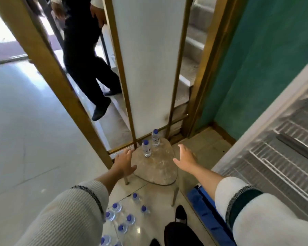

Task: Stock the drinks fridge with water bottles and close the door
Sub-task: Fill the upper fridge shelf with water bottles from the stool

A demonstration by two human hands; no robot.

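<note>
Two clear water bottles with blue caps, one nearer and one farther, stand upright on a small stone-topped table. My left hand reaches over the table's left edge with fingers spread, holding nothing. My right hand hovers over the table's right side, fingers straight and empty. Both hands are short of the bottles. Several more blue-capped bottles stand on the floor below my left arm. The open fridge with white wire shelves is at the right.
A person in dark trousers steps down the stairs behind a gold-framed partition. A blue strip runs along the fridge's bottom edge. My dark shoe is beside the table leg. A green wall stands behind the fridge.
</note>
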